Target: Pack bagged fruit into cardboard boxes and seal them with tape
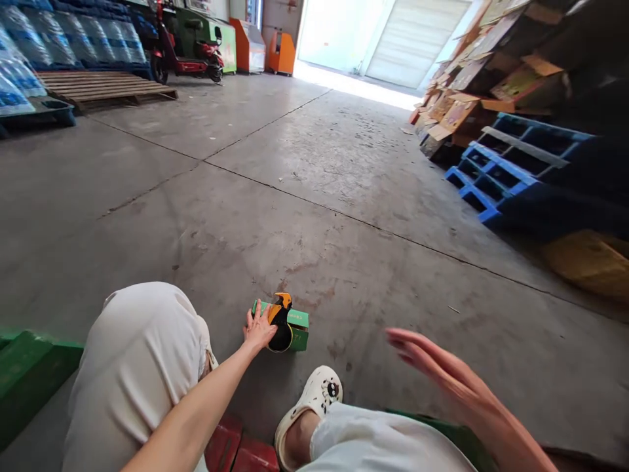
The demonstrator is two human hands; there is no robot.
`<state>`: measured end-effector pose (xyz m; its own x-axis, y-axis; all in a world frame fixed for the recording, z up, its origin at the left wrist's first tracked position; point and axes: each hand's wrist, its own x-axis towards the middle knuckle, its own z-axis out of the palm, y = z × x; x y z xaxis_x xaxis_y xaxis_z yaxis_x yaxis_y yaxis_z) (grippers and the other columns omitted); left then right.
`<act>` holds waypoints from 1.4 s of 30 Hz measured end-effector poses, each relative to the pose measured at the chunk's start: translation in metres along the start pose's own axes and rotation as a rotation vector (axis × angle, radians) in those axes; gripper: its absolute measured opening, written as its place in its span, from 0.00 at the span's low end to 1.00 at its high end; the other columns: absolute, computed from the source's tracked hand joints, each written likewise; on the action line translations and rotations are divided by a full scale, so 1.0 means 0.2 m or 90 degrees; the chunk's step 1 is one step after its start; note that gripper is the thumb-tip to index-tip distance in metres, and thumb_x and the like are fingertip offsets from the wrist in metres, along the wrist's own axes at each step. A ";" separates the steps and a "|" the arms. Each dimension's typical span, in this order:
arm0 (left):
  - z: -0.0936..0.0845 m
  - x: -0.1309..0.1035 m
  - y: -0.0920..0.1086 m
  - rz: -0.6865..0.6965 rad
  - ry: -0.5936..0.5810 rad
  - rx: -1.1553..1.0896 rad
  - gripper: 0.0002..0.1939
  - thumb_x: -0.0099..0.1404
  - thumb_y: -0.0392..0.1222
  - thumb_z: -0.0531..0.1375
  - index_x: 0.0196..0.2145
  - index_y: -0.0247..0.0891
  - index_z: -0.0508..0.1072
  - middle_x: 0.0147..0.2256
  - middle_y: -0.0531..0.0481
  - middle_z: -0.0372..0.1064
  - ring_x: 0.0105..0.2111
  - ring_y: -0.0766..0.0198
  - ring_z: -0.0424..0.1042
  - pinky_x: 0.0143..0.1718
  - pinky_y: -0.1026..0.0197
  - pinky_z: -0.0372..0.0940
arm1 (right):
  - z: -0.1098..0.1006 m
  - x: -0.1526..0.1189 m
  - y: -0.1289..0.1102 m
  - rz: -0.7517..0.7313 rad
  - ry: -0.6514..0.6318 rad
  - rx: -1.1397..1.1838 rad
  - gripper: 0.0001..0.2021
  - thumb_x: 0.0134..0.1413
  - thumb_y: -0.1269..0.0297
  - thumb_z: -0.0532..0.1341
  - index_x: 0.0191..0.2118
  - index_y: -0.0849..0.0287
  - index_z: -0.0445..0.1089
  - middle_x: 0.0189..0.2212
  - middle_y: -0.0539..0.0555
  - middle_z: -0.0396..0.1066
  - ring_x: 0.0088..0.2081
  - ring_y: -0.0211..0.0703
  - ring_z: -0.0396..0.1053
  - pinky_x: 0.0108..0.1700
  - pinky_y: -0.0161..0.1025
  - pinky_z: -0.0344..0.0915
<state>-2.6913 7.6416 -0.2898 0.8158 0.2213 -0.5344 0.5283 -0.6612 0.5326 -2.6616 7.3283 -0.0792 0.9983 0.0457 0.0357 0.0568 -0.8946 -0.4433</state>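
Observation:
Near the bottom centre, a small green box (299,321) rests on the concrete floor. A black and orange tape dispenser (282,326) with a round body is on or against the box. My left hand (259,326) lies over the box's left part and touches the dispenser's left side, its fingers spread. To the right, my right hand (422,354) hovers above the floor, away from the box, fingers extended and slightly blurred, holding nothing.
My white shoe (319,393) stands just below the box. Blue pallets (506,164) and piled cardboard (457,115) line the right. Bottled water packs (73,39), a wooden pallet (103,86) and a red scooter (191,65) are at the upper left.

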 end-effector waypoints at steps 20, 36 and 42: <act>-0.04 0.18 -0.30 0.258 -0.166 -0.067 0.48 0.61 0.45 0.70 0.75 0.40 0.58 0.79 0.36 0.28 0.79 0.49 0.35 0.77 0.47 0.42 | 1.04 0.09 -0.58 0.357 -0.240 -0.003 0.31 0.75 0.49 0.41 0.55 0.64 0.75 0.55 0.69 0.79 0.57 0.55 0.78 0.52 0.41 0.71; -0.16 0.23 -0.24 0.161 -0.088 -0.074 0.32 0.60 0.39 0.71 0.62 0.50 0.78 0.79 0.42 0.39 0.62 0.43 0.75 0.64 0.51 0.67 | 1.14 0.15 -0.13 0.289 -0.223 -0.078 0.23 0.71 0.48 0.56 0.56 0.62 0.72 0.53 0.68 0.80 0.54 0.57 0.79 0.47 0.40 0.71; 0.02 0.19 -0.33 0.199 0.024 -0.198 0.19 0.72 0.46 0.62 0.58 0.50 0.81 0.78 0.53 0.46 0.72 0.50 0.61 0.71 0.55 0.60 | 1.13 0.18 -0.16 0.172 -0.278 -0.171 0.16 0.68 0.57 0.61 0.56 0.59 0.71 0.51 0.66 0.80 0.55 0.58 0.78 0.53 0.44 0.66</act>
<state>-2.6951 7.6900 -0.3481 0.9526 0.0743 -0.2949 0.2955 -0.4552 0.8399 -2.6243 7.4585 -0.2656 0.8925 -0.0724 -0.4453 -0.1496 -0.9787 -0.1408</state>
